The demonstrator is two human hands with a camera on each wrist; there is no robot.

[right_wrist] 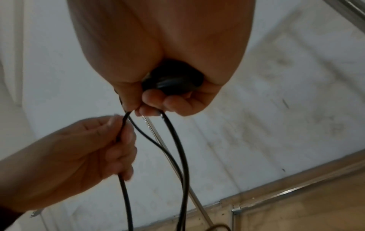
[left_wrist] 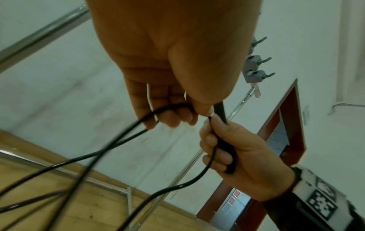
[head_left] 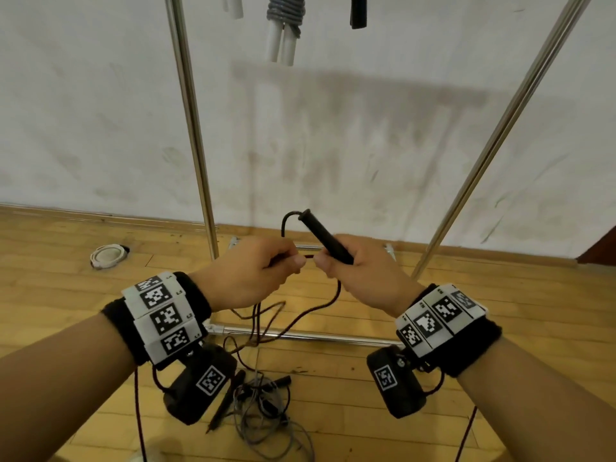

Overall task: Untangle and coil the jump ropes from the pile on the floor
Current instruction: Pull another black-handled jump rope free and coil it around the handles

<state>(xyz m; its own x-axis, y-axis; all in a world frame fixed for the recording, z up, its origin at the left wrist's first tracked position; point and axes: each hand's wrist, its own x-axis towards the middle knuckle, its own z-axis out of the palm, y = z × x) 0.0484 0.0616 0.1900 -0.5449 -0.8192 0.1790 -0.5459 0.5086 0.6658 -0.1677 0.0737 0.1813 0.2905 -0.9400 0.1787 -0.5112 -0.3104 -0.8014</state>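
Observation:
My right hand (head_left: 356, 271) grips the black handle (head_left: 325, 238) of a dark jump rope, the handle pointing up and to the left. Its cord (head_left: 286, 221) loops out of the handle's top and down into my left hand (head_left: 260, 271), which pinches it right beside the right thumb. In the left wrist view the cord (left_wrist: 110, 140) runs out under my left hand's (left_wrist: 173, 78) curled fingers. The right wrist view shows the handle's butt end (right_wrist: 173, 82) inside my right hand (right_wrist: 158, 46), with two cord strands (right_wrist: 181, 156) hanging down. They trail to the tangled pile (head_left: 263, 405) on the floor.
The pile holds a grey rope and loose black handles (head_left: 223, 405). A metal rack (head_left: 196, 155) stands in front of me, its base bar (head_left: 300, 336) under my hands. Coiled ropes (head_left: 285, 25) hang from its top. A white round object (head_left: 108, 256) lies on the wooden floor at left.

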